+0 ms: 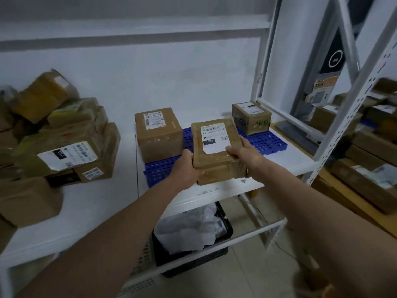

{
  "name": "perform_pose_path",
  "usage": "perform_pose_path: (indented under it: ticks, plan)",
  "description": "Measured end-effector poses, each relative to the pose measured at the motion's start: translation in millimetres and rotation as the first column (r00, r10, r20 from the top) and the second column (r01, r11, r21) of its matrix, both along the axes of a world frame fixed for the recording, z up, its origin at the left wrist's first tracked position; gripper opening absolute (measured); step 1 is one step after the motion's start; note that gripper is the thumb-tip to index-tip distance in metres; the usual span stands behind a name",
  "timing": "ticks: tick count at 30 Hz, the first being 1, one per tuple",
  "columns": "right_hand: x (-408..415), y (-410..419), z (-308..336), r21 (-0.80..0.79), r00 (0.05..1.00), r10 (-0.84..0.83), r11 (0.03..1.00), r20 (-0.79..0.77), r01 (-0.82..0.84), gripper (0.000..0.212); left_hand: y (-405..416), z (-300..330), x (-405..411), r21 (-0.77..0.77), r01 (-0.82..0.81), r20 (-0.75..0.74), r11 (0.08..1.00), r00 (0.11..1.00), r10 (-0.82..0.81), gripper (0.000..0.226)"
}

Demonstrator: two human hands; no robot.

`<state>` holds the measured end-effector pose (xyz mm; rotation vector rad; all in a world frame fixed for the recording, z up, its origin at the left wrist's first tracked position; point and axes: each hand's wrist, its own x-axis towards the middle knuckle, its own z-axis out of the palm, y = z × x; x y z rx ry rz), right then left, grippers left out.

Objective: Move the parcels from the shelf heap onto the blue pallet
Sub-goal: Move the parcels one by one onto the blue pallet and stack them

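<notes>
I hold a taped brown parcel (217,151) with a white label marked 15H between both hands, over the front part of the blue pallet (266,140). My left hand (187,166) grips its left front corner and my right hand (245,153) grips its right side. Two parcels stand on the pallet: a tall brown box (159,134) at the left and a smaller box (251,118) at the far right. The heap of parcels (60,134) lies on the white shelf at the left.
The white shelf (92,203) carries the pallet and heap. A black crate (193,261) with white plastic sits below it. White perforated shelf posts (348,117) rise at the right, with more boxes (369,168) stacked behind them.
</notes>
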<state>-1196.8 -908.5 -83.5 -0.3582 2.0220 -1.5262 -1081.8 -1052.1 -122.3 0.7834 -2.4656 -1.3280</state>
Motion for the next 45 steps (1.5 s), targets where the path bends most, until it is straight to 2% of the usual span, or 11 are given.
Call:
perform_pose_path:
  ticks: [5,9,12,14,18,24,31,35,38,41,45]
  plan:
    - [-53.2,-21.3,-5.2,-0.009,1.0,0.015,1.0,-0.022,-0.015,0.047,-18.2,-3.5,-50.8,-0.061,0.016,0.015,0.998,1.0,-0.015,0.073]
    - [-94.3,-56.6,-1.2,-0.027,1.0,0.001,1.0,-0.02,-0.001,0.044,-48.4,2.4,-91.5,-0.322,-0.013,0.061,0.947,0.998,0.034,0.06]
    - [-126.8,-88.1,-3.7,-0.027,1.0,0.03,0.999,-0.005,-0.03,0.042,-67.5,10.2,-118.0,-0.618,-0.018,0.128,0.786,0.984,0.123,0.065]
    - [-145.7,-107.4,-6.6,-0.041,0.999,0.049,0.998,-0.014,-0.05,0.044,-78.8,10.5,-134.7,-0.727,0.022,0.181,0.686,0.97,0.16,0.077]
    - [-178.6,-135.4,-19.0,-0.052,0.998,0.066,0.996,0.004,-0.066,0.044,-102.2,3.5,-161.5,-0.812,0.129,0.277,0.569,0.943,0.182,0.059]
    - [-204.3,-168.3,-42.2,-0.058,0.991,0.103,0.993,0.086,-0.098,0.031,-117.4,-2.6,-180.5,-0.852,0.188,0.353,0.488,0.895,0.272,0.058]
    - [-216.2,-190.5,-60.6,0.074,0.961,0.243,0.964,0.132,-0.254,0.05,-122.7,-10.8,-178.0,-0.843,0.245,0.431,0.48,0.841,0.327,0.058]
    - [-226.6,-196.2,-59.5,0.185,0.951,0.31,0.935,-0.016,-0.302,0.096,-134.2,1.3,-176.3,-0.772,0.214,0.523,0.599,0.749,0.407,0.108]
    - [-221.7,-197.7,-58.1,0.328,0.833,0.526,0.827,-0.169,-0.456,0.128,-144.0,-0.4,-173.8,-0.677,0.182,0.627,0.713,0.651,0.429,0.119]
    - [-221.1,-200.4,-57.2,0.49,0.712,0.67,0.702,-0.209,-0.517,0.124,-146.0,-5.0,-174.9,-0.659,0.185,0.649,0.729,0.63,0.427,0.116]
    - [-221.4,-209.7,-57.0,0.518,0.689,0.693,0.679,-0.214,-0.521,0.123,-145.5,-6.3,-176.3,-0.658,0.152,0.632,0.738,0.644,0.431,0.116]
